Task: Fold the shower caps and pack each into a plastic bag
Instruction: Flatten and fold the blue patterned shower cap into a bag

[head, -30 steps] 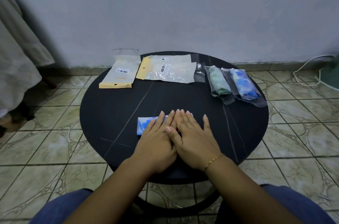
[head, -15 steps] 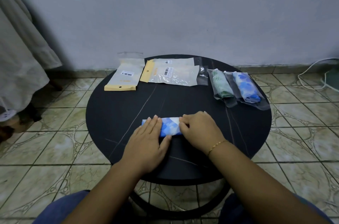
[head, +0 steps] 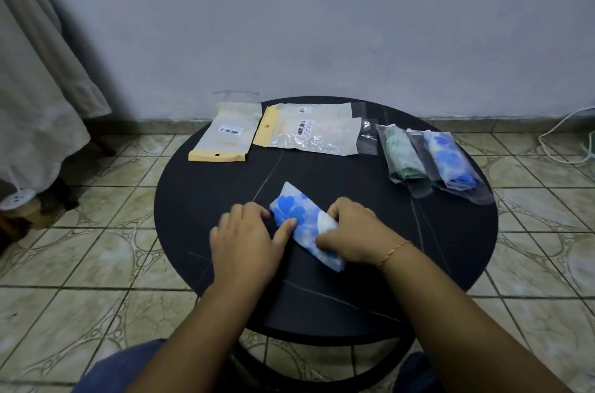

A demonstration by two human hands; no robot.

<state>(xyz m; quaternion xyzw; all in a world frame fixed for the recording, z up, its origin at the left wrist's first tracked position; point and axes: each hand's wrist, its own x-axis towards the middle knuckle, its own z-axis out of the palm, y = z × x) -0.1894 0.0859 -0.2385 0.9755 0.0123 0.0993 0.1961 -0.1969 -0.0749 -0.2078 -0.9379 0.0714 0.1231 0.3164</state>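
A folded blue-and-white flowered shower cap (head: 301,219) lies slantwise on the round black table (head: 206,199), its far end pointing up-left. My right hand (head: 352,230) grips its near right part with curled fingers. My left hand (head: 248,239) rests at its left side, the thumb touching the cap and the fingers curled at its edge. Empty clear plastic bags (head: 317,135) with barcode labels lie at the table's back. At the back right lie two packed bags, one holding a green cap (head: 402,151) and one a blue cap (head: 449,157).
A yellow-edged packet (head: 225,136) lies at the back left of the table. Pale cloth (head: 35,96) hangs at the left over the tiled floor. A white cable (head: 566,128) runs along the floor at the far right. My knees in blue show below the table.
The cap has turned from lying crosswise to slanting, its left end swung away from me. My right hand now grips it instead of pressing flat; my left hand has shifted to its left edge.
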